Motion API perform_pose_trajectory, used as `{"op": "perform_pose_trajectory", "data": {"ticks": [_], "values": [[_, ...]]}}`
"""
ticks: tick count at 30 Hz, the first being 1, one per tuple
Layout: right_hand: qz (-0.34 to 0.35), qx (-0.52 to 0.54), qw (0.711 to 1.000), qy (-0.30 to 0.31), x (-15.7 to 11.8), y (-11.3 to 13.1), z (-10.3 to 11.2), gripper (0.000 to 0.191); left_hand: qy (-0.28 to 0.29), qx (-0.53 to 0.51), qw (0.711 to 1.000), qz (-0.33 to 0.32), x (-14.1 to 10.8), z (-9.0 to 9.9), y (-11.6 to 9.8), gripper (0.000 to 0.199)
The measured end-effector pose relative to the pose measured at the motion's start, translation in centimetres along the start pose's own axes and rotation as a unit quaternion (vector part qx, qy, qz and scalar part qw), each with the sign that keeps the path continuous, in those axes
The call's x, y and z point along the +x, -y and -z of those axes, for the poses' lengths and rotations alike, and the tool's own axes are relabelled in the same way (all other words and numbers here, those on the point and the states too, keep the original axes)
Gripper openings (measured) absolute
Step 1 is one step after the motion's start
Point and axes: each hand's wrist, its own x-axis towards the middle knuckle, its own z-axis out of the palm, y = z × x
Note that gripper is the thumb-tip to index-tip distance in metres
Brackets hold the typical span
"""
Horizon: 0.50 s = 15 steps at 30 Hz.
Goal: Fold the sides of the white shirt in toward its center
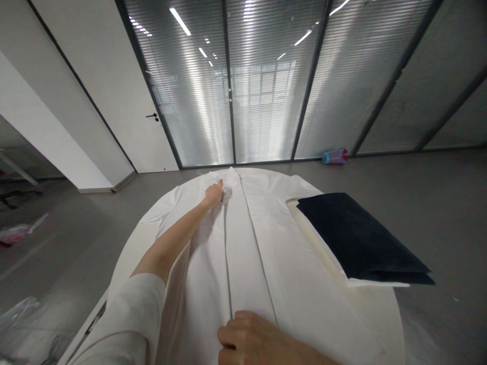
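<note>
Head view: white garment (pixel 243 253) lay flat on round white counter (pixel 388 309), centred on it, long axis running approx. fore-aft from the wearer toward far rim, far end pointing at glass partition. Two straight fold or placket lines ran along that axis; collar vs. hem at far end not distinguishable. L hand (pixel 213 193), arm in pale sleeve (pixel 122 314) crossing from lower left, was at far end; fingers closed, pinching a small bunch of cloth, apparently to hold that end in place and keep cloth drawn straight. R hand (pixel 247 337) lay at near end, fingers lightly curled on cloth; grip vs. plain pressing cannot be told, though position suggested anchoring. Navy folded cloth (pixel 361 238) sat on R side of counter, diagonal to garment, on pale layer (pixel 315 238); whether layer belonged to garment unclear. Blue-and-purple cylindrical object (pixel 335 156) on grey floor (pixel 449 213) near partition base; white door (pixel 152 142) at far L; plastic sheeting (pixel 19 314) on floor lower L.
</note>
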Motion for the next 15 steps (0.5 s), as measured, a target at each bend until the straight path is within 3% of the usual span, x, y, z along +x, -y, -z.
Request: {"op": "perform_pose_trajectory", "data": {"ticks": [3, 7, 15], "values": [[-0.004, 0.008, 1.000, 0.002, -0.2, -0.2, -0.4, 0.025, 0.012, 0.000, 1.000, -0.001, 1.1, 0.6, 0.1, 0.044], [0.002, 0.015, 1.000, 0.016, -0.5, -0.5, -1.0, 0.024, -0.023, -0.010, 1.000, 0.006, 2.7, 0.8, 1.1, 0.041], [0.003, 0.062, 0.997, 0.041, 0.1, -1.1, -3.1, 0.022, -0.007, -0.038, 0.998, -0.048, 4.1, -3.3, 2.4, 0.063]]}}
